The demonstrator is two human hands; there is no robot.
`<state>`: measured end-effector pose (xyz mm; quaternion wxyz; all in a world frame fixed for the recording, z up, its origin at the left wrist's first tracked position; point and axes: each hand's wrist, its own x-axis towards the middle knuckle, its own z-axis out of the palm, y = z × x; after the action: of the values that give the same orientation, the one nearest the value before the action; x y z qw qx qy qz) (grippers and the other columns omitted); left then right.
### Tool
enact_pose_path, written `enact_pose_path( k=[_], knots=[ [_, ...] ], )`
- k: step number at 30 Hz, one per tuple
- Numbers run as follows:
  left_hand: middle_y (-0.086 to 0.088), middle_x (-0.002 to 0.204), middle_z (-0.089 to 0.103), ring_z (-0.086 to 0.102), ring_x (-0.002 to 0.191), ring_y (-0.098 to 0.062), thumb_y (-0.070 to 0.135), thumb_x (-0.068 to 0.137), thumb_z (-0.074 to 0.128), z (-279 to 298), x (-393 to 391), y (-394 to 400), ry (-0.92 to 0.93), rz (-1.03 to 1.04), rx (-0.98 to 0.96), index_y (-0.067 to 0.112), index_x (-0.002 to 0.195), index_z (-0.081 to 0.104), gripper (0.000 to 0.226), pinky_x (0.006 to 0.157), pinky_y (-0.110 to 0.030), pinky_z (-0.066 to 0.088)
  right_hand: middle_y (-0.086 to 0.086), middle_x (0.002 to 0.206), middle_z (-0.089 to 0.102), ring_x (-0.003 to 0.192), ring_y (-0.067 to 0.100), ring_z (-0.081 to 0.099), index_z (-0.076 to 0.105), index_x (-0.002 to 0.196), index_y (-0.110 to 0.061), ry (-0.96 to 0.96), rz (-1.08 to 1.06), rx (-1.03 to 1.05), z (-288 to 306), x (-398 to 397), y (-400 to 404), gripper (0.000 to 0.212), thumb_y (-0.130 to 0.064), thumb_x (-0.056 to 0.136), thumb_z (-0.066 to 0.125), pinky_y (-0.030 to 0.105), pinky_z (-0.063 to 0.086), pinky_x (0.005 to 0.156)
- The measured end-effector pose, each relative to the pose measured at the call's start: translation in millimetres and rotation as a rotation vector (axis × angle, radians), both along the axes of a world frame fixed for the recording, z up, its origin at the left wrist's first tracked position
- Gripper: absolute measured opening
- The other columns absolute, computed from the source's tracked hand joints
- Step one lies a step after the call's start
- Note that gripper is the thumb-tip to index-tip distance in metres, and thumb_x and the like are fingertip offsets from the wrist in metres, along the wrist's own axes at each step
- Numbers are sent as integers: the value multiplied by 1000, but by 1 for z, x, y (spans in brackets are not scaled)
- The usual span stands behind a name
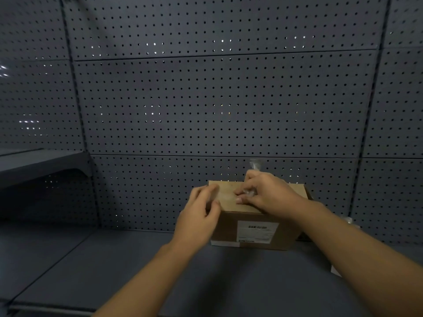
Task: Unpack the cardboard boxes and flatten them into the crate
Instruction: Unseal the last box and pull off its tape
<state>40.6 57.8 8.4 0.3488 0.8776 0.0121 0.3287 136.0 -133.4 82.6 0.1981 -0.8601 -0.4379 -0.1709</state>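
Note:
A small brown cardboard box (231, 221) with a white label on its front stands on the dark grey shelf (114, 266), against the pegboard back. Its top looks closed. My left hand (198, 216) grips the box's upper left corner, fingers curled over the edge. Over the box top, my right hand (265, 193) pinches a strip of clear tape (254, 164). The tape sticks up above the hand and shows again as a crumpled bit under the fingers. No crate is in view.
A grey pegboard wall (217, 106) rises behind the shelf. A second shelf (41, 161) juts out higher at the left. Something pale (335, 269) lies at the right, partly hidden by my right forearm.

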Motion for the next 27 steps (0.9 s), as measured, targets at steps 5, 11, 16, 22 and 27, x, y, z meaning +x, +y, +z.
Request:
enact_pose_path(
  k=[5, 11, 16, 22, 27],
  knots=[
    [20, 130, 40, 60, 94, -9, 44, 108, 40, 4, 6, -4, 4, 110, 102, 43, 146, 47, 39, 82, -36, 53, -14, 90, 57, 85, 6, 56, 78, 108, -31, -63, 10, -41, 5, 1, 6, 24, -48, 92, 71, 38, 51, 79],
    [17, 146, 39, 53, 117, -10, 46, 110, 32, -1, 11, -8, -4, 115, 131, 45, 154, 38, 44, 88, -39, 52, -15, 89, 56, 85, 7, 55, 78, 109, -31, -129, 32, -69, 8, 4, 8, 22, -45, 96, 66, 37, 49, 79],
    [14, 161, 26, 29, 144, -14, 74, 97, 36, -2, 11, -5, 126, 79, 159, 55, 158, 10, 69, 106, -48, 42, -17, 91, 54, 87, 9, 55, 76, 110, -30, -209, 24, -130, 12, 6, 13, 21, -42, 101, 61, 33, 43, 75],
    [10, 149, 31, 35, 136, -17, 74, 84, 64, -4, 20, 4, 131, 104, 254, 51, 160, 2, 101, 99, -40, 47, -11, 102, 57, 93, 17, 58, 72, 110, -25, -271, -4, -188, 10, 4, 17, 24, -36, 105, 51, 34, 40, 73],
    [14, 133, 41, 48, 118, -15, 68, 85, 68, 0, 14, 6, 71, 64, 197, 50, 160, 18, 92, 91, -36, 51, -14, 102, 54, 95, 15, 58, 71, 115, -27, -253, -3, -168, 13, 1, 11, 24, -37, 106, 51, 32, 36, 73]
  ],
)
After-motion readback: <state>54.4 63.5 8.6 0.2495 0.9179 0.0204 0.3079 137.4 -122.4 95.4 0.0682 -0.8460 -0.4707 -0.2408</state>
